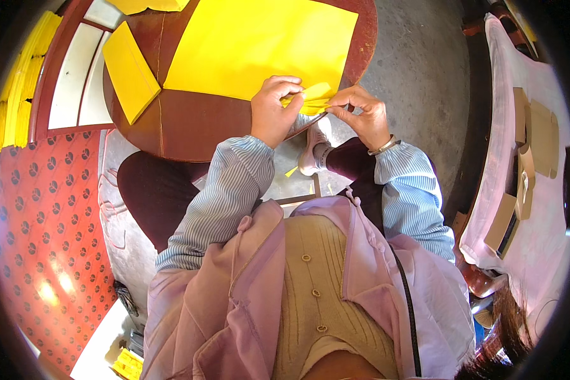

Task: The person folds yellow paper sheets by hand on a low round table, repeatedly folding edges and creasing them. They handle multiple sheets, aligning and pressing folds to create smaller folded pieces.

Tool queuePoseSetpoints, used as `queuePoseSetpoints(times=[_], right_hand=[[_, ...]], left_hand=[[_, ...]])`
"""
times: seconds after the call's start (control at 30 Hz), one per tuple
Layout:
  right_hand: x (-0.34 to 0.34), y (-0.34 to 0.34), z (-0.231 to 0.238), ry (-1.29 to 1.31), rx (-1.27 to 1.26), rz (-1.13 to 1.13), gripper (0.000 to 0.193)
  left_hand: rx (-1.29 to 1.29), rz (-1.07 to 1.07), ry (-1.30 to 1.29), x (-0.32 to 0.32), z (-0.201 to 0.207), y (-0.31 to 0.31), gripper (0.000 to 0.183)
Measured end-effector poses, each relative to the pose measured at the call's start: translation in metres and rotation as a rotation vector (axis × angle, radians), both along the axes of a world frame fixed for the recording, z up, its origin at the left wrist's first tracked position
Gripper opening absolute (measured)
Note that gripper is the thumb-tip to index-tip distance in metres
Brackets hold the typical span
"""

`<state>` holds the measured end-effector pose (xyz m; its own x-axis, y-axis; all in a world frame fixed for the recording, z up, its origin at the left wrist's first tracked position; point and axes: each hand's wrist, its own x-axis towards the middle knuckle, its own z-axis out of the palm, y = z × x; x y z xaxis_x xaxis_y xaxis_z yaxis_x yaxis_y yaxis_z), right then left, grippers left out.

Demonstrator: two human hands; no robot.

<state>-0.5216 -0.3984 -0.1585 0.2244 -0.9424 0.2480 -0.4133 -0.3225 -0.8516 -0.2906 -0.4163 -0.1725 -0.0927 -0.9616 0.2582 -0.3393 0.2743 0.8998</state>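
Note:
A small gathered yellow piece point(315, 99), paper or cloth, is held over the near right edge of a round red-brown table point(199, 130). My left hand point(275, 111) is closed on its left side with curled fingers. From the right, my right hand point(365, 117) pinches its other end between thumb and forefinger. Just beyond both hands lies a large flat yellow sheet point(266, 47); whether the held piece joins it I cannot tell. A narrow folded yellow sheet point(131, 73) rests further left on the table.
Stacked yellow sheets point(22, 82) stand at the far left above a red patterned panel point(50, 215). At right, open cardboard boxes point(524, 180) lie on a table with a pinkish cover point(497, 69). A yellow scrap point(291, 171) is on the floor near my shoe point(313, 152).

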Motion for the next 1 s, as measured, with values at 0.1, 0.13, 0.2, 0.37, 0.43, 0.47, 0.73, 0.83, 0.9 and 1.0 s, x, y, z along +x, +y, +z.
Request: queuePoseSetpoints(times=[0.1,0.13,0.2,0.37,0.43,0.47,0.73,0.83,0.9,1.0], right_hand=[[0.001,-0.002,-0.004,-0.049,0.03,-0.012,0.012],[0.001,-0.002,-0.005,-0.058,0.035,-0.016,0.012],[0.001,-0.002,-0.008,-0.068,0.041,-0.024,0.012],[0.005,-0.001,-0.008,-0.075,0.001,-0.063,0.013],[0.007,0.002,-0.007,-0.076,0.023,-0.097,0.013],[0.007,0.003,-0.006,-0.078,0.034,-0.114,0.013],[0.004,0.004,-0.002,-0.02,-0.07,0.001,0.013],[0.004,0.004,0.0,0.0,-0.047,-0.009,0.012],[0.004,0.005,0.0,-0.002,-0.012,-0.024,0.012],[0.006,0.005,0.0,-0.021,0.032,-0.048,0.012]], left_hand=[[0.008,-0.018,-0.023,0.001,0.001,0.0,0.013],[0.015,-0.028,-0.03,0.002,0.001,0.001,0.014],[-0.006,-0.061,-0.042,0.004,0.002,0.002,0.016],[-0.063,-0.072,-0.116,0.003,0.001,0.004,0.017],[-0.069,-0.027,-0.13,0.0,0.0,0.003,0.017],[-0.032,-0.014,-0.082,-0.002,-0.001,0.003,0.017],[0.062,-0.011,0.076,-0.001,-0.002,0.0,0.016],[0.078,-0.027,0.107,0.001,-0.002,-0.001,0.017],[0.069,-0.026,0.058,0.001,-0.001,0.0,0.017],[0.059,-0.033,0.032,0.003,-0.001,0.0,0.016]])
